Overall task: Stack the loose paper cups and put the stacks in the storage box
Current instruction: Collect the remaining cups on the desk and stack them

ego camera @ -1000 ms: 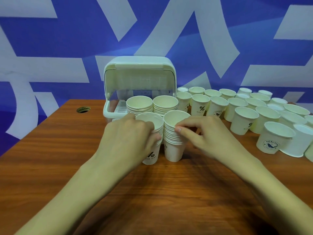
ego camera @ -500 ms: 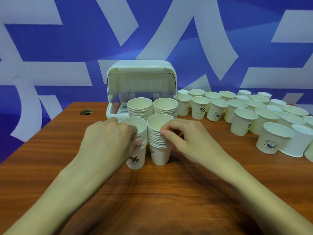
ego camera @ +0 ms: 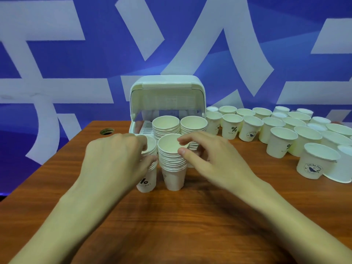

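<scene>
Compared with a second ago, the two hand-held stacks stand further left along the front of the storage box [ego camera: 167, 96]. Then the right one sat before the box's right corner; now the pair is before its left half, much as it was half a second ago. The grips are unchanged. The left hand [ego camera: 116, 162] is wrapped round the left stack [ego camera: 149, 179], fingers curled over its far side and thumb across the near side, covering most of it. The right hand [ego camera: 211, 162] pinches the top rim of the right stack [ego camera: 173, 168] between thumb and forefinger, with the forefinger tip over the mouth and the other fingers loosely bent behind the stack. Both stacks stand upright on the table [ego camera: 190, 216] just in front of the box, long axis vertical, mouths up and narrow bases down. They are side by side with their rims touching or nearly so, and the left stack's "%" print faces the person. Inside the box, whose lid is swung up, two more stacks [ego camera: 165, 126] stand upright at its front edge, mouths up, directly behind the held pair. To the right of the box the loose cups [ego camera: 232, 128] stand singly in rows, mouths up, reaching the right edge of view. Left of the box is a round cable hole [ego camera: 106, 131] in the tabletop. Behind the box is a blue wall [ego camera: 57, 60] with white shapes.
</scene>
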